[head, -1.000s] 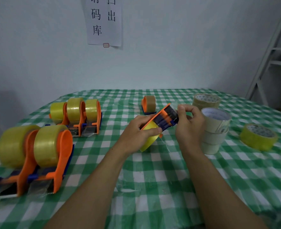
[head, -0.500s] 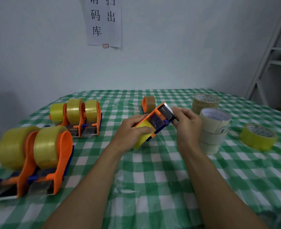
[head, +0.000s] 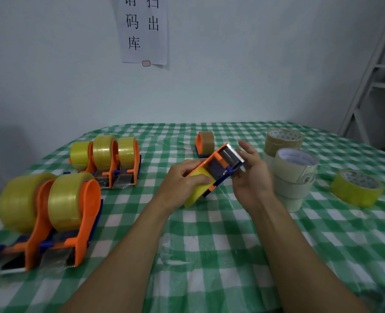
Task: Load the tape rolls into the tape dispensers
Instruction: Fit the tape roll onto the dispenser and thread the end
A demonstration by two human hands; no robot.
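Note:
An orange tape dispenser [head: 218, 162] loaded with a yellow tape roll [head: 198, 188] is held tilted above the middle of the table, its toothed metal blade pointing up and right. My left hand [head: 182, 179] grips the roll end, thumb across the yellow tape. My right hand [head: 252, 177] is spread with straight fingers beside the blade end, touching the dispenser's front. Loose rolls lie at the right: a stack of white rolls [head: 294, 177], a brown roll [head: 282, 138] and a yellow roll [head: 356, 188].
Loaded orange dispensers stand at the left: two near the front [head: 51, 213] and three further back [head: 110, 159]. A small dispenser with brown tape [head: 205, 143] stands behind my hands. The table carries a green checked cloth [head: 209, 245]. A white rack [head: 372, 75] stands at the right.
My right hand has let go of its pinch at the blade end and its fingers have straightened. The dispenser has tilted slightly lower in my left hand.

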